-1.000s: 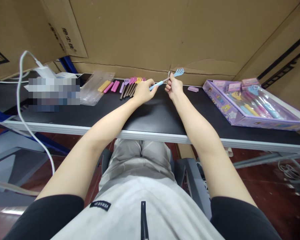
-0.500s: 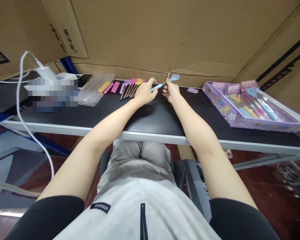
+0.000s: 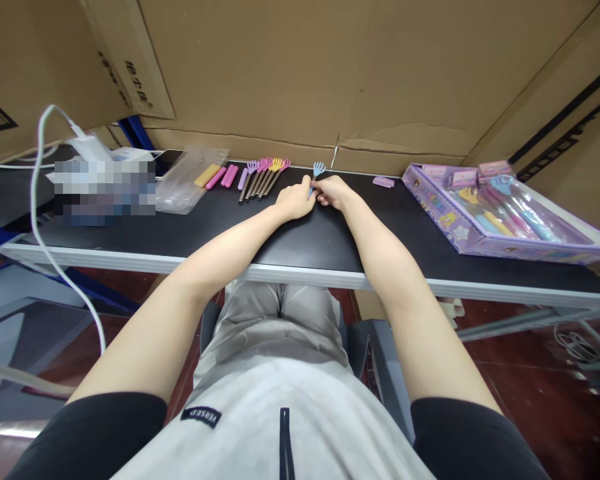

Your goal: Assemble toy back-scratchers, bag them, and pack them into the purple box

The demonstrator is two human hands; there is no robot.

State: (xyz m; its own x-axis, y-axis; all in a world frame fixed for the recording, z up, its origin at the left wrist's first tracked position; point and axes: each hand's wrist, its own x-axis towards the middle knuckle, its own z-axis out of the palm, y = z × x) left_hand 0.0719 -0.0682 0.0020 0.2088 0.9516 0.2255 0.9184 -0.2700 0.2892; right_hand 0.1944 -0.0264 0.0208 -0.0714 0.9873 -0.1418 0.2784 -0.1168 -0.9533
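Note:
A light blue claw-headed back scratcher point(image 3: 319, 169) stands up between my hands, its claw pointing at the cardboard. My left hand point(image 3: 296, 201) is closed round its lower part, where a bit of blue shows by the fingers. Pinching it just below the claw is my right hand point(image 3: 333, 191). My fingers hide most of the shaft. Left of my hands lie several back scratcher rods point(image 3: 264, 180) with dark shafts and purple, pink and yellow claws. Beside them are loose handle sleeves: a purple one point(image 3: 243, 179), pink ones point(image 3: 229, 176) and a yellow one point(image 3: 208, 175).
Clear plastic bags point(image 3: 177, 193) lie at the left, near a white cable point(image 3: 36, 200). A small purple piece point(image 3: 383, 182) rests right of my hands. A purple display box point(image 3: 443, 220) of wrapped scratchers stands farther right. Cardboard point(image 3: 260, 73) walls the table's back.
The blue claw has moved left and turned from pointing right to pointing away from me. My hands have come together, and the blue handle is now mostly covered.

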